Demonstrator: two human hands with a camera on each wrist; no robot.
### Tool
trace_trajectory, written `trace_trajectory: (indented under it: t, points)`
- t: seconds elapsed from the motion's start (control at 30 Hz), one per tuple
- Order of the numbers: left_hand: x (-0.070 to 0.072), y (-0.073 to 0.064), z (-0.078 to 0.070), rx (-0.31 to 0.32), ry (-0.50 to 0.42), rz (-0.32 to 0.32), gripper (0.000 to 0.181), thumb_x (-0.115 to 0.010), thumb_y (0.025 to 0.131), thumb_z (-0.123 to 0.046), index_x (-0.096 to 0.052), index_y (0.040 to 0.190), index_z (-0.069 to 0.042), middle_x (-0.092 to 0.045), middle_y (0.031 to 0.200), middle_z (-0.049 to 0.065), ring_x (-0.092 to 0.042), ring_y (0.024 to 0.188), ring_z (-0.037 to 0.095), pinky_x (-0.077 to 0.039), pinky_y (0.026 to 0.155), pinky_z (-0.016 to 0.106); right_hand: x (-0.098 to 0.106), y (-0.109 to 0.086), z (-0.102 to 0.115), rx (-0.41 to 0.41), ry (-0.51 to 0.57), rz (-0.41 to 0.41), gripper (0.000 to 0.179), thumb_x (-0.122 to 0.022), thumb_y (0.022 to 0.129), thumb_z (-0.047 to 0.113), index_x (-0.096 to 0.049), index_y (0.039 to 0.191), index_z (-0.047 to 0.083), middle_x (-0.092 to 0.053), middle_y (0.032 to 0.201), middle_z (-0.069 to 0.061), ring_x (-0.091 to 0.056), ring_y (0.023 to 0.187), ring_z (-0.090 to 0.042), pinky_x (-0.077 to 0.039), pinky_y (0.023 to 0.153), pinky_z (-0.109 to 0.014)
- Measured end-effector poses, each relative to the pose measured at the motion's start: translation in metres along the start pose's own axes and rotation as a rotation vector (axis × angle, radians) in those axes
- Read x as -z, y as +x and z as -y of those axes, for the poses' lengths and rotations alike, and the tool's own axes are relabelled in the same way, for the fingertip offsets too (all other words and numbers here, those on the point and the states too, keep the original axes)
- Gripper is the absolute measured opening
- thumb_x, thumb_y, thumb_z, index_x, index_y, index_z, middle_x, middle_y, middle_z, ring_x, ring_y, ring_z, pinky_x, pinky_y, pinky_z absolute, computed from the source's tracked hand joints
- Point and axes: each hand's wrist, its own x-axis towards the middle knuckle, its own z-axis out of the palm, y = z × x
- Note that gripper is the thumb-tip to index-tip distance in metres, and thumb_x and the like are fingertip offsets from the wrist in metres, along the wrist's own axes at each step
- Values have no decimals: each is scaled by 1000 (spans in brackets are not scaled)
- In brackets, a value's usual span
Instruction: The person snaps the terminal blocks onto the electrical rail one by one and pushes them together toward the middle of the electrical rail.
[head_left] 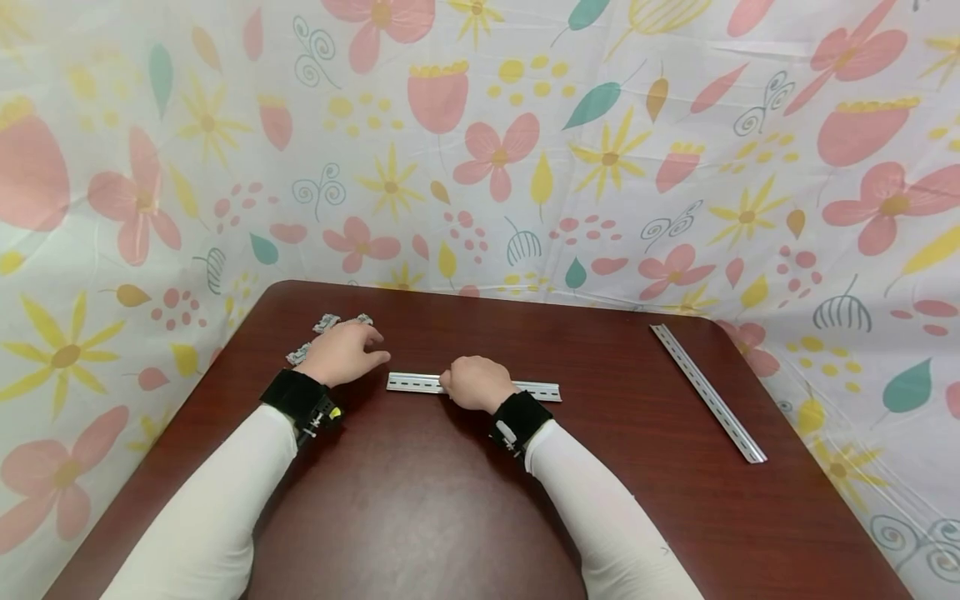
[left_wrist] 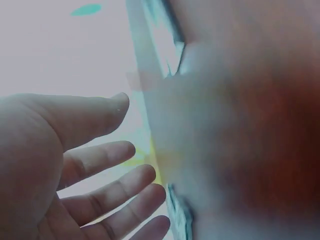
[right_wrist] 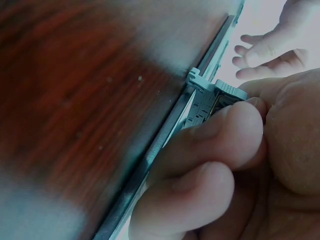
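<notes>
A slotted metal DIN rail (head_left: 540, 391) lies crosswise on the table in front of me. My right hand (head_left: 478, 383) is over its middle, fingers curled. The right wrist view shows that hand (right_wrist: 215, 145) pinching a small grey DIN-rail clip (right_wrist: 202, 102) with a ribbed top and hooked foot, set against the rail (right_wrist: 162, 132). Part of the clip is hidden by the fingers. My left hand (head_left: 341, 354) hovers beside several grey clips (head_left: 326, 322) at the back left, its fingers loosely spread and empty. In the left wrist view a clip (left_wrist: 180, 212) shows below the fingertips.
A longer DIN rail (head_left: 708, 392) lies slanted along the right side of the brown table (head_left: 600, 467). A flower-patterned cloth (head_left: 495, 208) hangs behind the table's far edge. Black straps (head_left: 521, 421) with cameras are on both wrists.
</notes>
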Motion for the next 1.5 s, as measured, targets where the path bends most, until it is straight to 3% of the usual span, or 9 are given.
trace_trajectory:
  t: [0.07,0.27,0.37,0.67,0.8,0.93,1.0,1.23,1.5]
  points:
    - [5,1,6,12,0,-15,43,-79,104,-35,-79,134,-3,-78,127,16,-72,118,36,-58,101,61,8,-7,8,-21,-6,11,52,-50,113,27,-59,63,17,-56,72,-3,-56,71,-20,-53,64,-43]
    - [20,-5,27,86,35,-34,50,-79,103,-36,-76,138,0,-75,129,22,-67,118,41,-61,89,60,5,-6,8,-32,-8,6,52,-49,114,29,-57,64,17,-53,72,-1,-53,69,-19,-48,60,-41]
    - [26,-9,37,110,55,-30,55,-78,104,-36,-72,143,2,-71,135,28,-64,123,46,-59,93,63,5,-6,8,-28,-9,8,54,-49,115,29,-55,62,18,-49,70,0,-50,67,-19,-45,59,-40]
    - [40,-18,59,224,83,50,72,-79,100,-38,-59,151,10,-57,144,40,-53,130,61,-50,100,75,7,-7,9,-25,-8,7,53,-49,115,31,-58,64,18,-53,71,-1,-52,68,-19,-47,60,-41]
    - [44,-21,70,251,75,74,70,-82,97,-46,-66,136,10,-62,132,37,-57,119,59,-53,90,69,7,-7,9,-31,-8,11,53,-50,114,30,-57,63,18,-51,71,-1,-52,68,-20,-46,59,-41]
    - [45,-20,88,267,70,98,55,-86,93,-55,-71,101,-2,-66,100,23,-62,94,48,-52,73,56,7,-7,8,-40,-5,13,53,-50,114,30,-57,63,17,-51,71,-1,-52,68,-20,-46,59,-40]
    - [47,-20,91,274,70,123,52,-86,93,-55,-69,90,-6,-65,92,18,-63,88,45,-50,70,53,7,-7,8,-42,-7,11,53,-50,114,30,-58,64,17,-52,71,-1,-52,68,-20,-46,59,-41]
    - [62,-30,79,274,82,189,39,-86,93,-41,-67,86,-7,-64,88,15,-65,87,41,-54,73,58,6,-5,8,-44,-11,8,53,-49,114,30,-55,63,17,-51,70,-1,-52,67,-21,-45,59,-41]
    - [62,-29,85,238,63,192,31,-86,91,-28,-65,77,-10,-63,81,10,-63,77,31,-53,71,53,6,-7,8,-27,-29,3,54,-50,115,31,-60,64,18,-58,73,-3,-54,69,-19,-49,59,-42]
